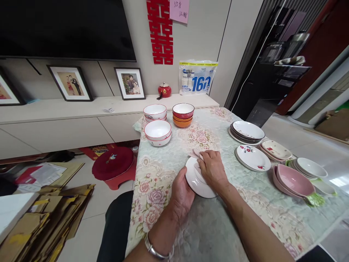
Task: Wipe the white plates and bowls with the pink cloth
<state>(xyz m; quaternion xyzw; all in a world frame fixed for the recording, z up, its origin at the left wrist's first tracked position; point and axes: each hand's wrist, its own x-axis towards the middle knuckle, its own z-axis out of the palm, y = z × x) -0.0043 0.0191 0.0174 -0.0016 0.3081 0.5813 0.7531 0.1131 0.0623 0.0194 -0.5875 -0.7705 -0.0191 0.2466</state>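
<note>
A small white plate (203, 189) is tilted above the flowered tablecloth. My left hand (182, 189) grips its left edge, with the thumb along the rim and the other fingers hidden underneath. On the plate's upper right part, my right hand (214, 168) presses a pale pink cloth (195, 153) with bent fingers. Part of the cloth sticks out past the far rim. Beyond the plate stand white bowls with red rims (158, 131) and a stack of red and orange bowls (183, 115).
On the right are dark-edged plates (247, 131), flowered plates (253, 158), pink bowls (294, 180) and white bowls (311, 167). A red stool (113, 163) and flattened cardboard (51, 218) lie left of the table (155, 193). A cabinet (68, 112) bears picture frames, a red jar (164, 91) and a plastic bag (198, 78).
</note>
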